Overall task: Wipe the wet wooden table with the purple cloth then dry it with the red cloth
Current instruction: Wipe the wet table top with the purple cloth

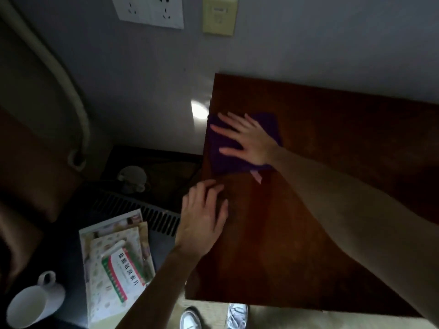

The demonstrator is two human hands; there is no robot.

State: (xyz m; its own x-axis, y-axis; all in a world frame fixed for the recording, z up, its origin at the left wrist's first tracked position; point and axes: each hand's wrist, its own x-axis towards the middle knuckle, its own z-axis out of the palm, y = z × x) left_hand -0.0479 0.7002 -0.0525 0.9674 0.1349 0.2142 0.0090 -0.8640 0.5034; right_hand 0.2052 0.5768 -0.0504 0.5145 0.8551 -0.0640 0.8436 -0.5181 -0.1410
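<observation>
A dark reddish wooden table (308,233) fills the right half of the view. The purple cloth (221,160) lies folded flat near the table's far left corner, a small pale tag sticking out of its near edge. My right hand (249,141) presses flat on the cloth, fingers straight and spread, pointing left. My left hand (204,214) rests on the table's left edge just below the cloth, fingers loosely bent and holding nothing. No red cloth is in view.
Left of the table is a lower dark surface with a stack of booklets and a medicine box (123,264), a white mug (31,305) and a small pale object (131,179). A grey wall with sockets (148,10) stands behind. Two shoes (213,317) show below the table.
</observation>
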